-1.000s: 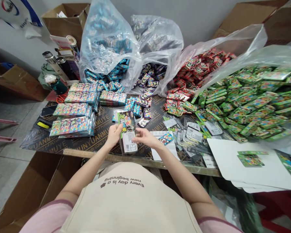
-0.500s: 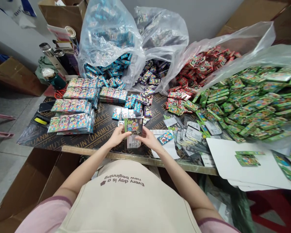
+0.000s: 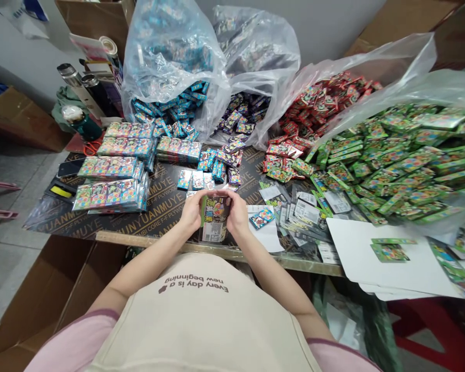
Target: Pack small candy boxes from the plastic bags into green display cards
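Note:
Between my hands, above the front edge of the table, is a dark printed pouch (image 3: 214, 221) with green and blue lettering and a pale label panel. My left hand (image 3: 192, 212) wraps its left side and my right hand (image 3: 237, 211) its right side. Fingers of both hands curl over the far edge and are partly hidden. Just beyond them lie small blue boxes (image 3: 197, 179) in a short row, beside more blue and purple boxes (image 3: 234, 176). To the right of my right hand, a blue packet (image 3: 262, 218) lies on a white sheet (image 3: 269, 237).
Stacks of filled packs (image 3: 106, 194) stand at the left. Clear bags of blue (image 3: 170, 57), purple (image 3: 256, 51), red (image 3: 329, 98) and green boxes (image 3: 403, 150) line the back and right. Flat printed pouches (image 3: 304, 212) and white boards (image 3: 356, 253) lie on the right.
My fingers have moved from the pouch's front face to its sides and far edge. The pouch has come slightly lower, toward me.

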Demonstrator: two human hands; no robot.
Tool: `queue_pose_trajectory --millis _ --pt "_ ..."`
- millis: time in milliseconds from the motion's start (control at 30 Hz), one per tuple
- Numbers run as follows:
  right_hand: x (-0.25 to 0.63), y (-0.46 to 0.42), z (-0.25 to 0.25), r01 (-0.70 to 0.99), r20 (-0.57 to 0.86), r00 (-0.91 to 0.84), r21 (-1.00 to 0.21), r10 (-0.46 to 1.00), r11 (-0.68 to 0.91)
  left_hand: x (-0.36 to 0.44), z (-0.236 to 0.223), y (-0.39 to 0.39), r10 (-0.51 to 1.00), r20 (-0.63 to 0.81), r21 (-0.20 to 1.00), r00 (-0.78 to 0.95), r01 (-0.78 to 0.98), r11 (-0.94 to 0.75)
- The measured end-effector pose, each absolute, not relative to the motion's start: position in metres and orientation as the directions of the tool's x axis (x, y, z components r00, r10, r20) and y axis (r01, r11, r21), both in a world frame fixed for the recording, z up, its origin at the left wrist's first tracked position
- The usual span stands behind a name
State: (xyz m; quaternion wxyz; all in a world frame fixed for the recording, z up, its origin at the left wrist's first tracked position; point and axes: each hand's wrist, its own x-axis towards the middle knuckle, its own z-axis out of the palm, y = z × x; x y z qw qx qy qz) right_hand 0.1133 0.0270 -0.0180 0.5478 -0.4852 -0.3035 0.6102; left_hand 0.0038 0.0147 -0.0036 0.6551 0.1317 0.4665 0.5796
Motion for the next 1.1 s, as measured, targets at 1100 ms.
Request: queue_pose_trajectory --millis 1100 --pt "0.176 0.032 -0.004 0.216 0.271 -0.332 -0.911 0.904 0.352 -0.031 0.018 0.012 0.968 0.159 0.935 0.194 0.284 -0.211"
